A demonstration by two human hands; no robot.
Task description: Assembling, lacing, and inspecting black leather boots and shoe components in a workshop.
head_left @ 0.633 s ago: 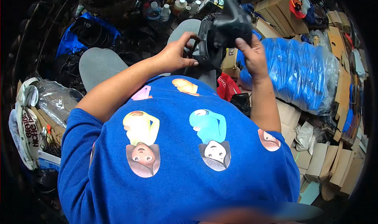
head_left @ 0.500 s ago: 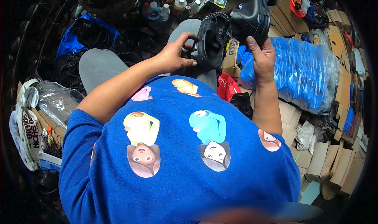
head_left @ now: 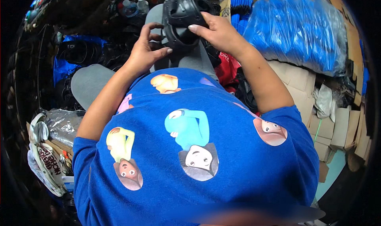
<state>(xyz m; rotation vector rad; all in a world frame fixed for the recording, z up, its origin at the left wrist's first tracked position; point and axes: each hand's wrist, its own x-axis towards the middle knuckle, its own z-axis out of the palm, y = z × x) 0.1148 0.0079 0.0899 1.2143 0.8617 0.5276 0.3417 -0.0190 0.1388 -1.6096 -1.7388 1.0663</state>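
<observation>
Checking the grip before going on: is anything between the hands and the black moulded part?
Nothing visible. The left hand touches the black moulded part at its lower left edge, and the right hand rests on its right side, fingers directly on it.

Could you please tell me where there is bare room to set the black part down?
Only the grey lap beside the left hand looks bare. Bottles crowd ahead, blue plastic-wrapped bundles and cardboard boxes fill the right.

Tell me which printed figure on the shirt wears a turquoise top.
The middle figure, mid-chest, wears turquoise. The figure on the person's left wears yellow, and the one nearest the hands is orange.
</observation>
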